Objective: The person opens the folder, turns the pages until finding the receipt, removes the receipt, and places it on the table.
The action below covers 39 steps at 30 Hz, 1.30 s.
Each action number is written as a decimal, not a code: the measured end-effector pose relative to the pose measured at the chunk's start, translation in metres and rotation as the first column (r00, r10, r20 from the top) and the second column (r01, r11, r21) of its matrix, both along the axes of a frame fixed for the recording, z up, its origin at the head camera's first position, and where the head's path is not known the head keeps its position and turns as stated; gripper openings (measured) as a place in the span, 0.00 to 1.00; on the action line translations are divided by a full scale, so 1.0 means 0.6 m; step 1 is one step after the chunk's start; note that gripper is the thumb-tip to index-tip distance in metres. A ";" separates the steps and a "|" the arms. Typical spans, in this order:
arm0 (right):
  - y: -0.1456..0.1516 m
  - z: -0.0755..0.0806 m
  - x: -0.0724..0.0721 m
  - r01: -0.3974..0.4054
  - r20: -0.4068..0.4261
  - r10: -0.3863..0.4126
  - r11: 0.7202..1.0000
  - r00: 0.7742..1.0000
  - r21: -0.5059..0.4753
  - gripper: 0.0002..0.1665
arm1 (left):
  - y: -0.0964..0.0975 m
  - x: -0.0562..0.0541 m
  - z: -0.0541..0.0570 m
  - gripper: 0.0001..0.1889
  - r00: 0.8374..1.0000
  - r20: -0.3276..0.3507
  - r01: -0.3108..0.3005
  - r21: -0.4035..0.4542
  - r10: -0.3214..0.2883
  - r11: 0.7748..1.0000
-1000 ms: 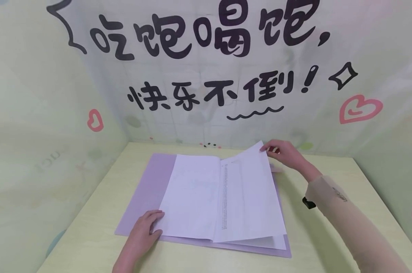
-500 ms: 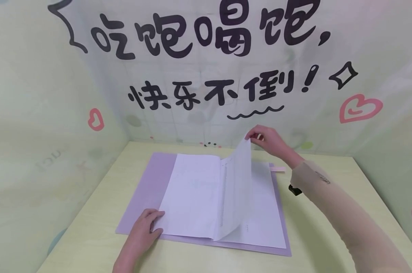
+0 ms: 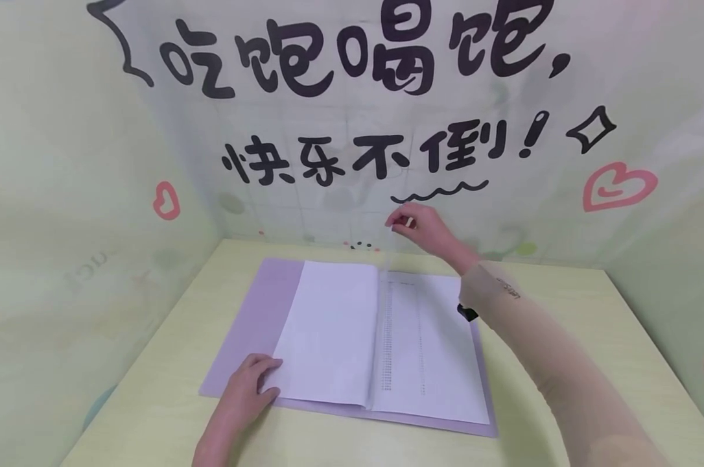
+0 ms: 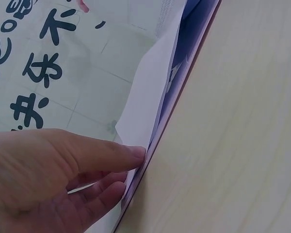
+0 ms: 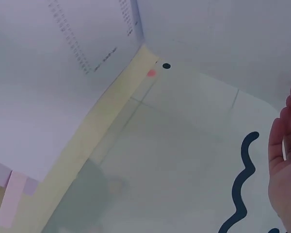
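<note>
A folder with a purple cover (image 3: 268, 311) lies spread on the table, with white pages in it. My right hand (image 3: 424, 227) is raised behind and above the folder's middle, thumb and fingers pinching the top corner of a lifted page (image 5: 218, 39). That page stands nearly edge-on in the head view and spreads broadly in the right wrist view. Beneath it a printed right page (image 3: 434, 350) shows columns of small text. My left hand (image 3: 247, 386) rests at the lower left corner of the left page (image 3: 328, 331), its thumb (image 4: 136, 153) at the page edge.
A pale pink tab (image 5: 12, 199) sticks out from the folder's right side. The light wooden table (image 3: 562, 363) meets a printed sheet wall (image 3: 305, 214) close behind the folder, with further sheets at both sides.
My right hand has moved left and up with the pinched page, swinging it from lying over the right side to nearly upright. The printed page below is uncovered. The left hand stays in place.
</note>
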State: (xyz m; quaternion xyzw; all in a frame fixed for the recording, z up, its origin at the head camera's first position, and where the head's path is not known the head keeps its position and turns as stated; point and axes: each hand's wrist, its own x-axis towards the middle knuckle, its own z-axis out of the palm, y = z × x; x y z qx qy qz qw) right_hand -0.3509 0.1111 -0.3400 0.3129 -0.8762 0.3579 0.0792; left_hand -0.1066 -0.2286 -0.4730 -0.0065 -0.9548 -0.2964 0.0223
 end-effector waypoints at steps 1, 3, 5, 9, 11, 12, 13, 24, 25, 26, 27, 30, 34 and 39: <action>-0.008 0.002 -0.001 -0.002 0.007 0.002 1.000 1.000 -0.003 0.07 | 0.000 0.000 0.000 0.23 1.000 -0.001 0.000 0.000 0.000 1.000; -0.022 0.003 -0.003 -0.004 0.007 0.004 1.000 1.000 -0.006 0.07 | 0.001 -0.001 -0.001 0.23 1.000 -0.004 -0.001 -0.001 0.001 1.000; -0.035 0.002 -0.006 -0.007 0.012 0.007 1.000 1.000 -0.017 0.07 | 0.002 -0.001 -0.001 0.23 1.000 -0.004 -0.002 0.001 0.002 1.000; -0.056 -0.007 -0.013 0.004 0.028 -0.002 0.999 1.000 -0.049 0.08 | 0.003 -0.003 -0.003 0.23 1.000 0.004 -0.010 0.012 0.010 1.000; -0.065 -0.014 -0.016 0.021 0.045 -0.018 0.997 0.999 -0.076 0.08 | 0.004 -0.005 -0.004 0.23 1.000 0.009 -0.011 0.018 0.011 1.000; -0.068 -0.018 -0.017 0.033 0.057 -0.028 0.995 0.998 -0.090 0.08 | 0.004 -0.005 -0.005 0.23 1.000 0.009 -0.009 0.020 0.009 1.000; -0.072 -0.022 -0.019 0.047 0.070 -0.039 0.993 0.997 -0.106 0.08 | 0.004 -0.006 -0.005 0.23 1.000 0.007 -0.006 0.022 0.005 1.000; -0.128 -0.078 -0.010 0.064 0.186 -0.008 0.953 0.982 -0.297 0.14 | -0.003 -0.002 -0.007 0.23 0.998 -0.058 0.019 0.034 -0.017 0.999; -0.134 -0.082 -0.008 0.061 0.198 0.001 0.950 0.980 -0.306 0.15 | -0.003 -0.002 -0.007 0.23 0.998 -0.063 0.022 0.035 -0.019 0.999; -0.139 -0.085 -0.006 0.057 0.207 0.010 0.947 0.978 -0.316 0.16 | -0.003 -0.001 -0.007 0.23 0.998 -0.066 0.024 0.038 -0.022 0.999; -0.145 -0.087 -0.004 0.053 0.216 0.018 0.945 0.976 -0.322 0.17 | -0.004 -0.001 -0.007 0.23 0.998 -0.067 0.024 0.043 -0.021 0.999; -0.161 -0.096 0.001 0.038 0.245 0.049 0.940 0.968 -0.340 0.20 | -0.006 0.001 -0.007 0.22 0.998 -0.064 0.012 0.055 -0.008 0.998; -0.181 -0.109 0.003 0.038 0.274 0.066 0.933 0.959 -0.357 0.22 | -0.009 0.002 -0.007 0.22 0.999 -0.046 -0.004 0.059 0.007 0.998; -0.205 -0.127 0.008 0.025 0.299 0.083 0.939 0.951 -0.342 0.24 | -0.012 0.000 -0.007 0.22 0.999 -0.038 -0.010 0.072 0.012 0.997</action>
